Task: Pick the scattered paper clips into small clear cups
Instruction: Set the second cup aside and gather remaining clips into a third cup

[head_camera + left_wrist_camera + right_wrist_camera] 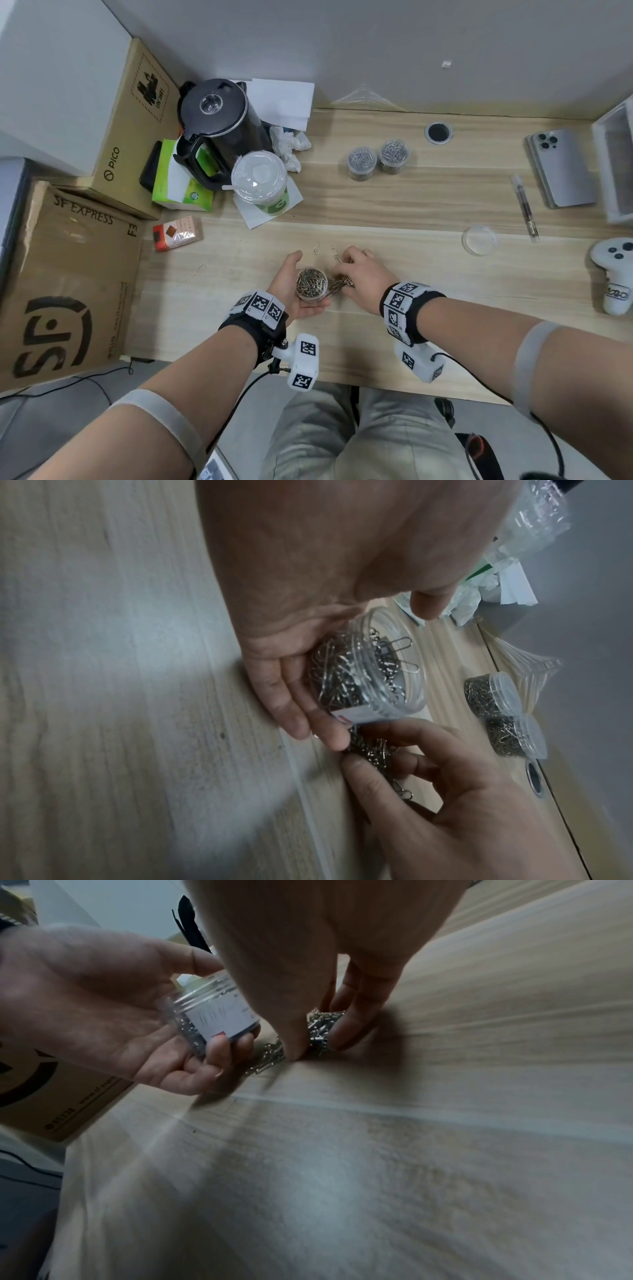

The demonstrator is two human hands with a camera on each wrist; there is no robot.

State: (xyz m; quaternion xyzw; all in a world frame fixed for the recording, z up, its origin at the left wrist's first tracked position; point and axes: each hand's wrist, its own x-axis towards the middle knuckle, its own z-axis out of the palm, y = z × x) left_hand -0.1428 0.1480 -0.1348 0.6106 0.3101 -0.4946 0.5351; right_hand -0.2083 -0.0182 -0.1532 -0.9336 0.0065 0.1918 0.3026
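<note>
My left hand [294, 284] holds a small clear cup [311, 284] nearly full of paper clips, tilted, just above the wooden table [428, 212]. The cup [373, 669] lies in the fingers, its open mouth facing away, and its white label shows in the right wrist view [219, 1018]. My right hand [359, 274] is right beside it, thumb and fingers curled round a bunch of paper clips [320, 1030] on the table. Some clips [369, 748] lie between the two hands. Two loose clips [325, 250] lie just beyond the hands.
Two filled cups [376, 159] stand at the back centre. A clear lid [479, 240], a pen [525, 209], a phone [561, 168] and a white controller [616, 274] lie to the right. A kettle [219, 123], a lidded drink cup [259, 178] and cardboard boxes [68, 274] crowd the left.
</note>
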